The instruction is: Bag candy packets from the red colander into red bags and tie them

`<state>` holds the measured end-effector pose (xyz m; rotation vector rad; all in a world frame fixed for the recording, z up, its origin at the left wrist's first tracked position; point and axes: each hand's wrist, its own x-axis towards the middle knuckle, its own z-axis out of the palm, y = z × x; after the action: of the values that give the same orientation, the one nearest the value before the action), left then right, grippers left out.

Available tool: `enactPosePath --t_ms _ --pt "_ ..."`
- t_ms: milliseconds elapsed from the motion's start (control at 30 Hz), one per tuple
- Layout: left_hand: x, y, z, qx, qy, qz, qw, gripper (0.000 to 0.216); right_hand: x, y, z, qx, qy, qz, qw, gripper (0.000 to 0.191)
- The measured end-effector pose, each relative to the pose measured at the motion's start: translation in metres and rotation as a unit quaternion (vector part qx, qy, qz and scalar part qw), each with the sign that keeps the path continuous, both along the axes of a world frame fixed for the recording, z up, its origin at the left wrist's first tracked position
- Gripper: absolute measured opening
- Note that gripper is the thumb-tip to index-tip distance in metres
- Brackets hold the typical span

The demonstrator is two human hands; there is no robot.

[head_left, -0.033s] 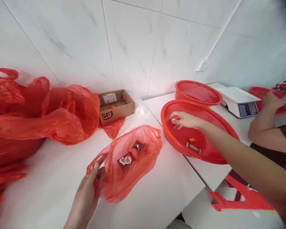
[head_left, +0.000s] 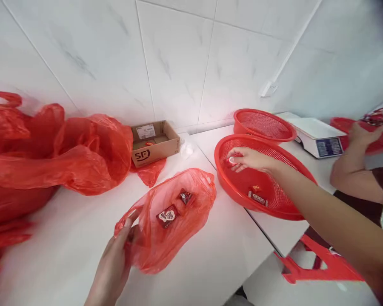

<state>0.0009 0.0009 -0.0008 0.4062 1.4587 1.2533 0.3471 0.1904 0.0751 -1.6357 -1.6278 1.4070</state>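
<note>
Right hand [head_left: 250, 160] hovers within the basket rim [head_left: 224, 182], bag [head_left: 159, 250] just outside.

left hand [head_left: 116, 254]: bare, slender fingers
right hand [head_left: 250, 159]: bare, slim fingers
right forearm [head_left: 319, 208]: bare, smooth, tapering toward the wrist

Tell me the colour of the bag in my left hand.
The bag in your left hand is see-through red, showing best in the head view.
</note>
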Motion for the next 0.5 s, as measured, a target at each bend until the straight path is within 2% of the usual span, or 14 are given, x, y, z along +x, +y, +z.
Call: enactPosePath --t_ms 100,200,300,400,500 --pt "0.002 0.002 -0.002 0.002 0.010 -0.002 1.000 0.072 0.007 -0.015 0.023 -0.002 0.115 0.031 0.993 0.014" --pt "0.003 0.003 -0.003 0.009 0.013 -0.003 1.000 0.070 -0.003 -0.034 0.034 -0.019 0.189 0.074 0.979 0.022" --pt "0.003 0.001 -0.004 0.019 0.015 0.000 1.000 0.069 -0.033 -0.054 0.031 -0.037 0.188 0.122 0.974 0.029" --pt "0.004 -0.001 -0.003 0.024 0.007 -0.006 1.000 0.068 -0.071 -0.075 0.020 0.025 0.143 0.166 0.975 0.034" --pt "0.004 -0.001 -0.002 0.027 -0.002 -0.008 1.000 0.067 -0.093 -0.090 0.016 0.076 0.074 0.272 0.956 0.043"
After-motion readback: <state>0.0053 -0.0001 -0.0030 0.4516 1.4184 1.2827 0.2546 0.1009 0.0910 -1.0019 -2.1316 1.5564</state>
